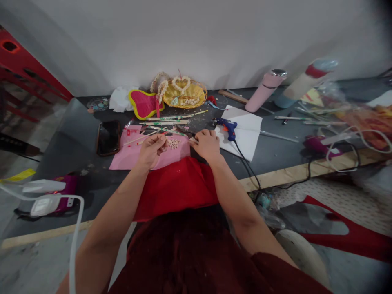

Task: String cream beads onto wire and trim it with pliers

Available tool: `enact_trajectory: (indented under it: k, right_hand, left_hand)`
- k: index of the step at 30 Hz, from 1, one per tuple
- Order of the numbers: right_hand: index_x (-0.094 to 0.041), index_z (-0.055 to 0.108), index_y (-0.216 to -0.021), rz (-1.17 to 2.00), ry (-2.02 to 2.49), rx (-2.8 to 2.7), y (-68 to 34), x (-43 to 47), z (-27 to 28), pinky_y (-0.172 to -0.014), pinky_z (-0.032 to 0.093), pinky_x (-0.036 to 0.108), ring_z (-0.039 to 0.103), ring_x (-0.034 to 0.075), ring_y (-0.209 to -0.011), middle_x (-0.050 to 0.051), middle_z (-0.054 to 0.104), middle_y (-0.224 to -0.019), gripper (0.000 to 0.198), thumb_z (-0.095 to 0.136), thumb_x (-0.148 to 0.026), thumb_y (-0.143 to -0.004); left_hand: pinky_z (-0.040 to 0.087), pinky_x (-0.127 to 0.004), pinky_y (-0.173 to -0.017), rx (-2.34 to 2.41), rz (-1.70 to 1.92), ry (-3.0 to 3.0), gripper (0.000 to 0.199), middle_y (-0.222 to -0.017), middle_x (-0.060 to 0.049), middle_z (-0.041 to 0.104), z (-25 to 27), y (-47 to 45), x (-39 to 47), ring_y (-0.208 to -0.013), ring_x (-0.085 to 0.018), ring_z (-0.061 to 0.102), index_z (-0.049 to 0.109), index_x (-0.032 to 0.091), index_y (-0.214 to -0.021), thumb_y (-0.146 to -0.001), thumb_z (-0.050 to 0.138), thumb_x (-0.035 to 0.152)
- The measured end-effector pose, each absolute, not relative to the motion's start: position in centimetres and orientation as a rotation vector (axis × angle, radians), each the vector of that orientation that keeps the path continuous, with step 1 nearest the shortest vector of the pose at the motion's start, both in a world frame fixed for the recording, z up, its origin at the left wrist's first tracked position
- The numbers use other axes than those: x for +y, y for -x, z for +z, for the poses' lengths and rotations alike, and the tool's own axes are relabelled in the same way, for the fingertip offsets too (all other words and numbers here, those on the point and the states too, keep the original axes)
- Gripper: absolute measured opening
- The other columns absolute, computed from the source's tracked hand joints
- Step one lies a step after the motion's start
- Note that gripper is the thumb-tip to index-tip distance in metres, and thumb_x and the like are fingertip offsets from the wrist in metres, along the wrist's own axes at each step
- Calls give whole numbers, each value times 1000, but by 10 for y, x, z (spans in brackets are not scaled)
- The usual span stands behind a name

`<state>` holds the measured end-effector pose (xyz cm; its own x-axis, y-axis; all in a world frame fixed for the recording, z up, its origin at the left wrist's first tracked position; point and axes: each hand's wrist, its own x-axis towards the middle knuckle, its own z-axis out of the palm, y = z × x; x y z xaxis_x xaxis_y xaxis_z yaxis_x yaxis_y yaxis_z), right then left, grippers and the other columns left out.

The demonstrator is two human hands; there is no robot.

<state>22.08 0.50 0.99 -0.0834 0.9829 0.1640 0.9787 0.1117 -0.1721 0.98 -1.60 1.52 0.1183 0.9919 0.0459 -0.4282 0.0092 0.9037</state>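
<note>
My left hand (151, 150) is over the pink sheet (128, 157), its thumb and forefinger pinched together. A small pale piece seems to be at the fingertips, too small to name. Right beside them lies a little pile of cream-coloured beads (174, 143). My right hand (207, 143) rests at the sheet's right edge, fingers curled, with a pale sliver showing by the fingertips; what it holds, if anything, I cannot make out. Behind the hands lie several patterned thin sticks (168, 122). Red cloth (177, 188) hangs over the table edge beneath my wrists.
A blue glue gun (228, 127) lies on white paper (249, 134) at the right, its cord trailing off the edge. At the back are a yellow basket (200, 99) with beaded loops and a pink bottle (266, 92). A phone (108, 138) lies left.
</note>
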Motion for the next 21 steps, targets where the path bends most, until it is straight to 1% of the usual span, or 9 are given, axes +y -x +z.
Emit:
enact_trajectory:
  k: [3,6,9,11,13,16,18,19,21]
  right_hand:
    - [-21,63,-100,-8,1959,-2175,-218,4,9,-85,40,47,43,32,-110,12,58,-114,29,53,-44,-86]
    - [-20,64,-96,-24,1920,-2148,-218,6,8,-83,42,46,44,32,-108,13,60,-109,25,51,-39,-87]
    - [-18,63,-90,0,1802,-2031,-220,10,9,-84,43,47,47,31,-104,15,61,-104,24,49,-38,-88]
    - [-18,60,-88,93,1655,-1870,-221,13,10,-86,43,46,50,28,-102,14,61,-102,25,47,-40,-89]
    - [-19,56,-91,328,1475,-1667,-221,15,12,-83,47,42,54,23,-93,11,61,-96,28,48,-46,-89]
    - [-22,50,-95,880,1201,-1428,-218,14,16,-66,51,33,57,16,-77,5,61,-89,34,56,-53,-83]
    - [-23,47,-92,1218,1045,-1365,-215,11,17,-58,50,28,58,14,-73,4,62,-93,35,64,-51,-77]
    - [-23,46,-90,1335,982,-1354,-213,8,18,-56,49,26,58,13,-73,4,62,-98,35,66,-48,-75]
    - [-24,46,-92,1451,893,-1371,-211,4,20,-57,49,26,58,12,-72,4,62,-107,34,68,-42,-73]
  left_hand:
    - [37,-17,-48,779,1321,-938,21,-62,1,58,14,-10,-15,-50,-4,44,61,15,-68,-70,75,31]
    - [38,-17,-48,775,1336,-918,20,-62,1,58,14,-9,-15,-50,-4,44,62,15,-69,-71,75,30]
    - [38,-17,-48,771,1350,-912,20,-62,1,58,15,-7,-15,-50,-4,44,61,15,-68,-72,74,29]
    - [38,-17,-48,772,1362,-906,19,-61,1,57,16,-7,-14,-49,-4,44,60,15,-67,-73,73,28]
    - [38,-17,-48,777,1368,-886,19,-61,1,56,16,-6,-14,-49,-4,44,59,15,-67,-73,72,27]
    - [38,-17,-48,765,1363,-847,20,-62,2,55,17,-5,-15,-50,-4,44,57,16,-65,-72,73,26]
    - [39,-17,-49,740,1361,-822,21,-63,1,56,18,-4,-15,-50,-4,44,56,16,-65,-72,74,26]
    - [39,-17,-49,726,1362,-810,21,-63,1,56,19,-3,-15,-50,-4,44,56,16,-66,-71,74,25]
    - [38,-17,-49,708,1362,-791,22,-63,1,57,21,-2,-16,-51,-5,45,56,16,-66,-70,75,24]
